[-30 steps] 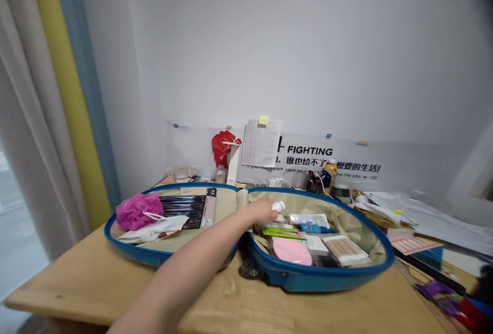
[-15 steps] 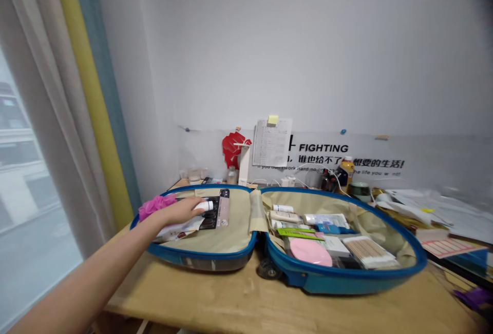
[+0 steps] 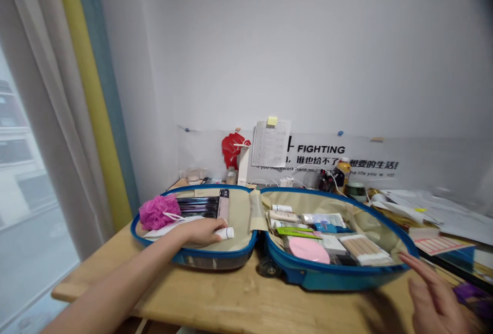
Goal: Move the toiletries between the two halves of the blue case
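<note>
A blue suitcase with a beige lining lies open across the table. My left hand is over its left half, fingers closed around a small white bottle. Beside that hand lie a pink bath puff, a pack of dark brushes or pens and a white packet, partly covered by the hand. At the right edge my right hand is open and empty, its index finger by the suitcase rim. The right half holds a pink round case, a bag of cotton swabs and several tubes.
The wooden table runs along the front. Behind the suitcase stand a yellow bottle, a dark green jar and a white lamp. Papers spread over the right side. A curtain hangs at the left.
My left hand has moved right and nearer with the white bottle, uncovering the bath puff and the dark pack. My right hand has come into view at the right.
</note>
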Action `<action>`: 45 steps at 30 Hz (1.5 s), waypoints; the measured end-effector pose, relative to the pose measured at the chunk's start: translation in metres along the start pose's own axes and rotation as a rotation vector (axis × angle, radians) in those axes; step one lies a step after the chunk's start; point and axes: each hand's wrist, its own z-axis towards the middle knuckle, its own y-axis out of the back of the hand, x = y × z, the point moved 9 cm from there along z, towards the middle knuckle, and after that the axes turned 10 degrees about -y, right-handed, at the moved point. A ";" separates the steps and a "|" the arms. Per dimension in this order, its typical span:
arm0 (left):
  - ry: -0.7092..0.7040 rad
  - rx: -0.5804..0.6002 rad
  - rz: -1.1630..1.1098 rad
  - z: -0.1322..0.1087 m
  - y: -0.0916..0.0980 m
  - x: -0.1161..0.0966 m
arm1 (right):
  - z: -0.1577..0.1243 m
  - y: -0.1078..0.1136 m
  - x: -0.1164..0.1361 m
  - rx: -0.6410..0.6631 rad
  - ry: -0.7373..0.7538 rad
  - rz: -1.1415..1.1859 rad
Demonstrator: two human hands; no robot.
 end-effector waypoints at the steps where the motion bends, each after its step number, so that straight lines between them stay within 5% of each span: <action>1: 0.018 -0.004 0.016 -0.002 0.000 0.002 | 0.009 0.002 0.018 -0.020 -0.020 0.084; 4: 0.033 -0.038 0.048 -0.010 0.003 0.001 | 0.035 -0.017 0.077 0.114 0.006 0.168; 7: 0.030 -0.090 0.041 -0.025 0.007 -0.005 | 0.052 -0.066 0.118 0.458 0.096 0.014; 9: 0.048 -0.202 0.012 -0.040 0.009 -0.006 | 0.051 -0.103 0.130 0.707 0.190 -0.188; 12: 0.090 -0.481 0.066 -0.072 0.008 0.001 | 0.050 -0.140 0.135 0.873 0.296 -0.405; 22: 0.137 -1.050 0.528 -0.151 -0.048 0.022 | 0.048 -0.173 0.135 0.954 0.404 -0.591; 34: 0.207 -1.111 0.539 -0.152 -0.056 0.022 | 0.062 -0.176 0.139 0.864 0.398 -0.617; 40: 0.219 -1.093 0.506 -0.151 -0.057 0.024 | 0.069 -0.164 0.210 0.800 0.425 -0.417; 45: 0.216 -1.081 0.510 -0.150 -0.057 0.023 | 0.015 -0.203 0.290 0.996 0.629 -0.270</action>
